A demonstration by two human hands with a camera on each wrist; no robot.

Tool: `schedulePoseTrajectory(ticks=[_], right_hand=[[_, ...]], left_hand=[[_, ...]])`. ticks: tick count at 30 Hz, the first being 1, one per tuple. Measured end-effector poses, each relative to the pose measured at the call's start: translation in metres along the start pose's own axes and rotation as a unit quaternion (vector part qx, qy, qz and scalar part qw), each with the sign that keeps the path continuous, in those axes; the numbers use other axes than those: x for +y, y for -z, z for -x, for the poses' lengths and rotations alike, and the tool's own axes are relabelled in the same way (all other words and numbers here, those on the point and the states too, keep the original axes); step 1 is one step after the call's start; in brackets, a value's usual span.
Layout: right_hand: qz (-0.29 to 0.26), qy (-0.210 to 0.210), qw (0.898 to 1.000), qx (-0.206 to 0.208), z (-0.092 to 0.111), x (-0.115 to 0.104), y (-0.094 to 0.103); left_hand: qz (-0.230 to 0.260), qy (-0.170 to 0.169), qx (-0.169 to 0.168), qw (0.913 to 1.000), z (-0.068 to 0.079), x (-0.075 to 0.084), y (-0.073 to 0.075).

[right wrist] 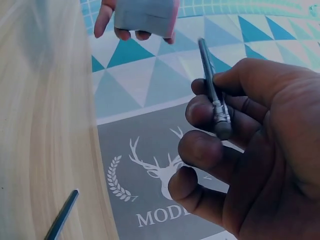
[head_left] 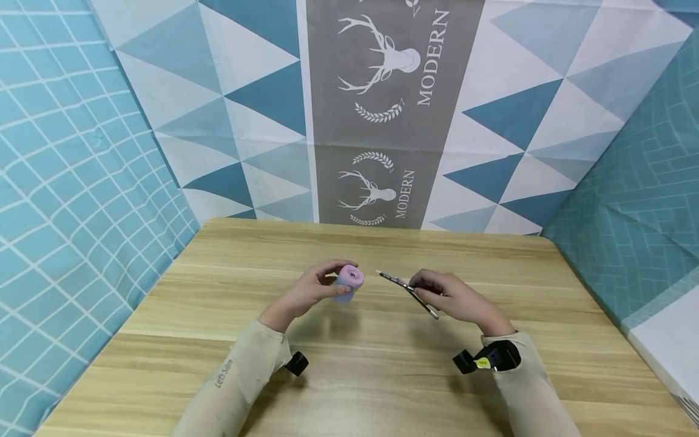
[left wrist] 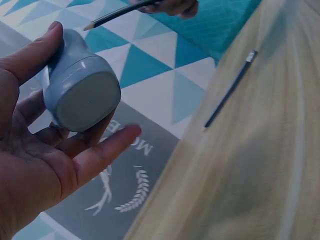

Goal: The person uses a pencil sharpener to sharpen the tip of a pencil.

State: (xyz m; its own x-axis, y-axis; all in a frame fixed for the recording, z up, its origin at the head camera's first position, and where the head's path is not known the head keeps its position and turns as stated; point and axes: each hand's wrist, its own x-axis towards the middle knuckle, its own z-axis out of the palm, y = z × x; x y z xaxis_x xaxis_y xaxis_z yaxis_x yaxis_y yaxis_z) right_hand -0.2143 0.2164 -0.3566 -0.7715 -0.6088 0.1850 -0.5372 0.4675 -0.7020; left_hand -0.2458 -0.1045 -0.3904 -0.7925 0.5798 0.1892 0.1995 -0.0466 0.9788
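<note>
You are holding what seems to be a pencil sharpener (head_left: pixel 351 280) in your left hand (head_left: pixel 314 288), raised above the bench (head_left: pixel 191 303); the thumb and some fingers are gripping its body while one finger is sticking out free. Your right hand (head_left: pixel 450 295) is pinching a pencil (left wrist: pixel 120 13) between thumb and fingers, with the remaining fingers loosely bent and holding nothing. Picking up both things looks done. The pencil's point is sitting near the sharpener but apart from it, so fitting it into the hole and any turning are, by my reading, remaining undone. A second pencil (left wrist: pixel 230 91) is lying on the bench, untouched by either hand. The sharpener's long axis is standing closer to upright than flat, a little tilted, its pink, holed end facing upward and its blue-grey base facing down. The held pencil's long axis is slanting, its bare-wood point aiming towards the sharpener's side, its metal-collared eraser end facing the right wrist's camera
</note>
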Motion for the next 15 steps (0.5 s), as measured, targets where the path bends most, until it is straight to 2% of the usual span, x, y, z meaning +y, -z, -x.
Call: schedulePoseTrajectory(ticks=[7, 12, 15], right_hand=[[0.000, 0.015, 1.000, -0.021, -0.001, 0.002, -0.005], [0.008, 0.016, 0.999, -0.036, -0.003, 0.002, -0.010], [0.040, 0.018, 0.999, -0.024, -0.004, -0.003, -0.015]], left_hand=[[0.025, 0.039, -0.035, 0.9983, -0.001, -0.008, -0.008], [0.029, 0.043, -0.028, 0.9982, -0.001, -0.010, -0.012], [0.027, 0.045, -0.016, 0.9985, -0.002, -0.012, -0.014]])
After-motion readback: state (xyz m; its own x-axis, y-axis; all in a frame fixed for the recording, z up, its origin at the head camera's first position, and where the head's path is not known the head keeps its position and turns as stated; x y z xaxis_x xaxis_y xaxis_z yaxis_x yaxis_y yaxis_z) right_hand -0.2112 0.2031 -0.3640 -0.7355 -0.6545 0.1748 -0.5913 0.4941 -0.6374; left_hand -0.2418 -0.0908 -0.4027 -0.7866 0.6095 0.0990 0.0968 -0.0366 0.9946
